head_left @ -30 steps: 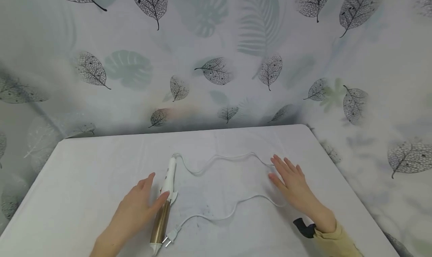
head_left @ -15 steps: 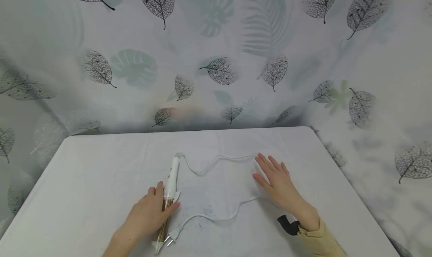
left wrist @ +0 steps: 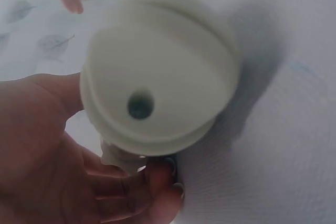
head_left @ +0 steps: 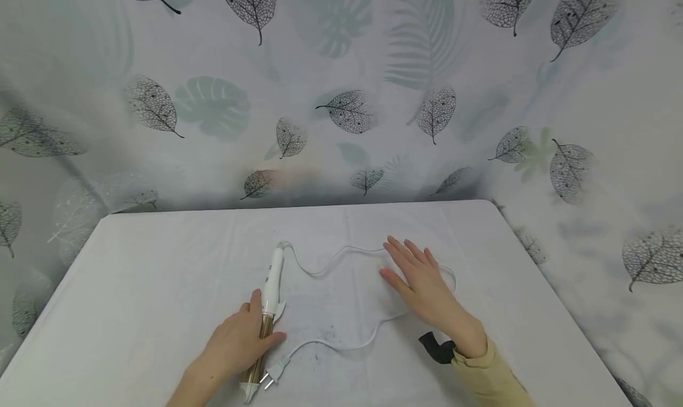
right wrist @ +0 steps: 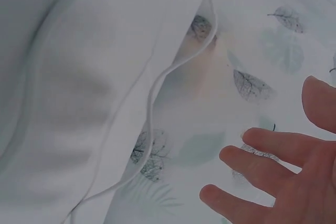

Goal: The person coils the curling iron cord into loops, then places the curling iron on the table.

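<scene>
A curling iron (head_left: 273,279) with a white handle and gold barrel lies lengthwise on the white table, left of the middle. My left hand (head_left: 235,342) holds it around the barrel, thumb across the top and fingers along its left side. The left wrist view looks onto the iron's round white tip (left wrist: 178,66), with curled fingers (left wrist: 163,184) beside it. My right hand (head_left: 424,291) hovers over the white cord (head_left: 317,272), its fingers spread and holding nothing; part of the cord is hidden behind it. The two-pin plug (head_left: 276,371) lies next to the barrel.
The white table (head_left: 160,258) has its far edge against a leaf-patterned curtain (head_left: 299,51), which also hangs at both sides. A loop of cord shows just right of my right hand. A black piece (head_left: 437,349) sits under my right wrist.
My left hand has lowered onto the barrel and closed around it. The right hand has moved left across the cord, uncovering a loop on its right. The iron stays in place.
</scene>
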### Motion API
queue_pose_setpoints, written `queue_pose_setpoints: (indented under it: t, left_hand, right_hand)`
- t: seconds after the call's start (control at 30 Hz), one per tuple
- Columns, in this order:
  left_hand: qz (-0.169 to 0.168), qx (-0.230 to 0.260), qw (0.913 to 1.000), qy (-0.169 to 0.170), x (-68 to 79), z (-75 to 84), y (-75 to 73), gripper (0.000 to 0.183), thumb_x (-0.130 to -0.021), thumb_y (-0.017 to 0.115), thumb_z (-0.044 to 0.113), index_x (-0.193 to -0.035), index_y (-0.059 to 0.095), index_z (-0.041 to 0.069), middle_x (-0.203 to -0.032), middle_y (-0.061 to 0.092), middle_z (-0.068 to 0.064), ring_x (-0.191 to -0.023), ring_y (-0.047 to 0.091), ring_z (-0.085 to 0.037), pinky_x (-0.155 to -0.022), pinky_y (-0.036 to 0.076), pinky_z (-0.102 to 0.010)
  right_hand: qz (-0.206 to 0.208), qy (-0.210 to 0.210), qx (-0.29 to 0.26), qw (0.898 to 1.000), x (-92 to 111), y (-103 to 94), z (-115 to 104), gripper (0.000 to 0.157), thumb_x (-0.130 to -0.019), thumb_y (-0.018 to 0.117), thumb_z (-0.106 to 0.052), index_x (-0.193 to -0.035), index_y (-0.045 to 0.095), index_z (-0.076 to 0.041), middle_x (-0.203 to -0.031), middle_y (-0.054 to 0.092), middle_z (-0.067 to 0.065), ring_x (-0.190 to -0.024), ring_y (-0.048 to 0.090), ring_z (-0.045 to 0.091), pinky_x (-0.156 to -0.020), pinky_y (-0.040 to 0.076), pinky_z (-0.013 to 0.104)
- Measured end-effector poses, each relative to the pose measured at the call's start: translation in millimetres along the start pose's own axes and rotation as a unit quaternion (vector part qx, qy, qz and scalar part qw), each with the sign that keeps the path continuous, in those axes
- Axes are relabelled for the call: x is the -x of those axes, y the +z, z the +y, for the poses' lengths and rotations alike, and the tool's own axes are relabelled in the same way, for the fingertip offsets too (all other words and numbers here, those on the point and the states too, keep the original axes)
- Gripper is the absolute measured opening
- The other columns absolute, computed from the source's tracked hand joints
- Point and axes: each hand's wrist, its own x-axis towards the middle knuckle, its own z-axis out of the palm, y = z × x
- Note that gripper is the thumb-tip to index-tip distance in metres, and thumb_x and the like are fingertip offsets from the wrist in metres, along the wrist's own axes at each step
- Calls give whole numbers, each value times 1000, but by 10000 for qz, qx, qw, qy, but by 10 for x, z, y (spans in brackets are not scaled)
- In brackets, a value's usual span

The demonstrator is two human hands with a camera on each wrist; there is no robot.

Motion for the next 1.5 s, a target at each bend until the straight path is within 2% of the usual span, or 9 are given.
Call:
queue_pose_setpoints:
  t: [0.27,0.5,0.63,0.7,0.77,0.97,1.23,1.43,1.5]
  left_hand:
    - [144,56,9998,140,-27,-25,36,87,-85,79,33,-141,31,-13,-99,62,-23,-70,60,-23,-58,50,-39]
    - [256,159,9994,184,-36,-24,34,76,-88,75,25,-142,34,-8,-95,62,-18,-61,54,-16,-51,45,-31]
    - [387,169,9987,288,-28,-13,21,69,-90,72,21,-144,35,-4,-99,62,-18,-60,53,-16,-50,43,-31]
    - [461,169,9982,340,-27,-3,9,67,-91,70,20,-145,36,-2,-100,61,-17,-59,52,-15,-49,42,-29]
    - [519,190,9979,351,-30,9,-2,65,-93,69,20,-145,37,0,-96,59,-13,-57,48,-13,-48,40,-28]
    - [893,198,9942,565,-40,21,-42,62,-94,68,15,-146,38,3,-90,51,-8,-56,41,-13,-49,35,-26]
    - [1308,464,9864,882,-45,72,-70,65,-93,69,10,-150,36,10,-97,51,-6,-62,41,-11,-55,36,-25]
    - [1614,816,9760,1213,47,144,-179,72,-93,71,12,-152,31,13,-123,58,-5,-92,61,-15,-78,51,-38]
    - [1615,889,9747,1268,95,173,-230,70,-92,72,14,-150,34,13,-125,60,-4,-98,63,-15,-82,52,-39]
  right_hand:
    - [-104,-60,-165,9998,-64,31,-123,55,-102,57,-36,-147,47,-5,-155,42,13,-145,33,42,-114,15,67]
    - [-231,-194,-459,9985,-55,104,-149,55,-102,57,-36,-147,47,-5,-152,46,12,-139,45,35,-112,32,58]
    - [-312,-219,-689,9969,-48,138,-167,56,-102,57,-39,-147,47,-7,-152,48,9,-121,61,25,-96,50,44]
    - [-268,-302,-761,9963,-49,148,-179,53,-102,57,-38,-146,49,-8,-150,49,7,-110,65,19,-86,54,38]
    - [-178,-429,-811,9956,-53,155,-192,49,-102,59,-35,-144,52,-11,-148,52,6,-103,65,15,-80,54,35]
    - [134,-750,-869,9933,-64,172,-221,38,-98,66,-28,-133,62,-14,-136,61,0,-110,63,17,-89,52,38]
    - [-44,-963,-770,9924,-62,184,-231,32,-96,69,-25,-127,67,-15,-125,67,-2,-118,58,17,-98,48,41]
    - [212,-923,-346,9949,-60,217,-220,31,-93,71,-22,-122,69,-11,-121,69,3,-118,55,26,-98,32,54]
    - [127,-915,-491,9945,-56,214,-214,32,-94,71,-23,-122,68,-10,-119,70,2,-114,59,23,-101,30,55]
